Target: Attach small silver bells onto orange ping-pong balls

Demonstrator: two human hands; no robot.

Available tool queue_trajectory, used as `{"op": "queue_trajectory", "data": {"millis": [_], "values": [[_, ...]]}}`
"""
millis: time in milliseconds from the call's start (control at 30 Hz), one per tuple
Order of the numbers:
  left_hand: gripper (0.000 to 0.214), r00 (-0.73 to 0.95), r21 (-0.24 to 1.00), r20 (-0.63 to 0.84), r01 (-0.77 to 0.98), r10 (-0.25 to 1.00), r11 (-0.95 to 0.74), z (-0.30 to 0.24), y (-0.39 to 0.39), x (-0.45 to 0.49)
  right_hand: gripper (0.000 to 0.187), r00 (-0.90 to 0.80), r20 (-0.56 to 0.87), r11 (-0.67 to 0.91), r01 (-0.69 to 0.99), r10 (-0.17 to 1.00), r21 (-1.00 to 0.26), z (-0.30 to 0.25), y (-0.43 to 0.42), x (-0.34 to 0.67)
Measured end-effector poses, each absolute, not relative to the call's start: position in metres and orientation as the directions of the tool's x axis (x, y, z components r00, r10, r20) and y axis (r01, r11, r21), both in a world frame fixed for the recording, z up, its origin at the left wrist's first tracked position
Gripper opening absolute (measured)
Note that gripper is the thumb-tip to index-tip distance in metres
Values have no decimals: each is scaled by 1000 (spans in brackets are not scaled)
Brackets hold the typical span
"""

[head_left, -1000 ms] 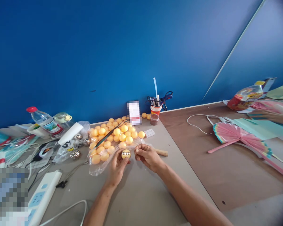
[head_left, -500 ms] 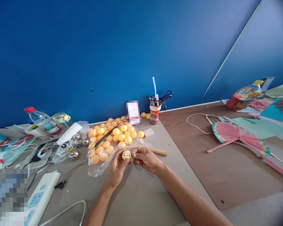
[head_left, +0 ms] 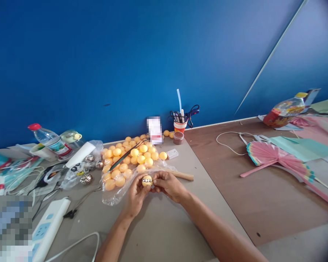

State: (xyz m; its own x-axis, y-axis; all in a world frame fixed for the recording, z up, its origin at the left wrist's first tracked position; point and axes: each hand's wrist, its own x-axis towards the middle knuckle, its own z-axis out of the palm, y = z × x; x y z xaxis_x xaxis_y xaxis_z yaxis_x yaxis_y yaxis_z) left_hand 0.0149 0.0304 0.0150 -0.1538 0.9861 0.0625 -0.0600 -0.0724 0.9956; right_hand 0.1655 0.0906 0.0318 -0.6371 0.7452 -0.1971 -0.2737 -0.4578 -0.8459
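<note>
An orange ping-pong ball (head_left: 147, 183) with a row of shiny silver pieces (head_left: 147, 180) across its front is gripped between the thumb and fingers of my left hand (head_left: 137, 194). Close against the ball's right side, the thumb and fingers of my right hand (head_left: 165, 185) are pinched together; whatever they may hold is too small to make out. Just beyond my hands, a clear plastic bag (head_left: 112, 198) lies with many orange ping-pong balls (head_left: 120, 181) in and on it. Black tweezers (head_left: 127, 154) rest across these balls.
Behind are a small box (head_left: 172, 154), a round tub (head_left: 178, 138) and a paper cup of pens (head_left: 179, 126). Wooden sticks (head_left: 183, 176) lie beyond my right hand. Left: silver-covered balls (head_left: 86, 179), a bottle (head_left: 53, 143), a power strip (head_left: 50, 225). Right: a pink paper fan (head_left: 265, 154).
Both my hands stay at nearly the same spot with the ball turned very slightly. At the far right, another person's hand and the bright blue paper beneath it have gone out of view.
</note>
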Motion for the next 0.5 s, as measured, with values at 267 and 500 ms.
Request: {"op": "queue_trajectory", "data": {"millis": [267, 500], "values": [[45, -185, 997, 64, 43, 981, -57, 6, 29, 13, 27, -578, -274, -452, -189, 769, -871, 27, 89, 161], [40, -222, 995, 102, 5, 970, -103, 10, 34, 15, 35, -637, -234, -519, -305, 734, -798, 29, 99, 168]]}}
